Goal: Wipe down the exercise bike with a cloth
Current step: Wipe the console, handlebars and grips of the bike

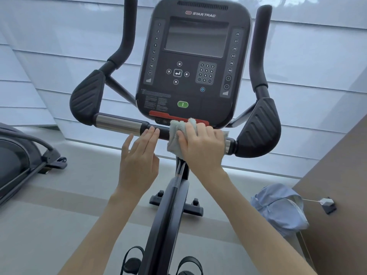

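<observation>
The black exercise bike's console fills the upper middle, with its horizontal handlebar running below it between two ribbed elbow pads. A pale grey-white cloth is wrapped over the bar just under the console. My right hand presses on the cloth and grips it against the bar. My left hand is beside it on the left, fingers straight and apart, fingertips resting on the black part of the bar. The bike's frame and pedals run down between my forearms.
Another exercise machine stands at the left edge. A light blue garment lies on the floor at the right, beside a brown wall with a small mounted fitting. White blinds cover the window behind the bike.
</observation>
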The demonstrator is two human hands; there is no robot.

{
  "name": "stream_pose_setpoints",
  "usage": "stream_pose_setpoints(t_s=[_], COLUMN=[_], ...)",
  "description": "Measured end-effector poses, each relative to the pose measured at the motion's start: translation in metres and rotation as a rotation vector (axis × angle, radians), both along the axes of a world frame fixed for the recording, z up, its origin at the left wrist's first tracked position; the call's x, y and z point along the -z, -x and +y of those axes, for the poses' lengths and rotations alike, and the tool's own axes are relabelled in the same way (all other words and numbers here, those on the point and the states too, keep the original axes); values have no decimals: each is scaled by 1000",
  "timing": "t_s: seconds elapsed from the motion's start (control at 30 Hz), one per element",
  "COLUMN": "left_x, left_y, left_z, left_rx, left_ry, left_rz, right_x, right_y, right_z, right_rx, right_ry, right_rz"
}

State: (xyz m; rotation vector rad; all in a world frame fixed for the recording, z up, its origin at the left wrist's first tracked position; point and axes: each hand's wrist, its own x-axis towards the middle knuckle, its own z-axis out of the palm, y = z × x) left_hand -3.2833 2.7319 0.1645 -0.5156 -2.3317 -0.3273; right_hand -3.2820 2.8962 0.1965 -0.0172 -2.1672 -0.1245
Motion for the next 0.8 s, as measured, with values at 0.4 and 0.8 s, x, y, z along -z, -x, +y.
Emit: stream_pose_setpoints(t_s=[0.4, 0.8], left_x=[6, 6], left_y=[1, 0], left_z=[5, 4], left_rx=[-11, -9], left_ry=[-36, -30], left_rz=[13, 18], right_x=[16, 1], right_y=[-8, 7], right_z=[3, -10], right_rx=[67, -88], right_ry=[36, -105], right_rz=[115, 23])
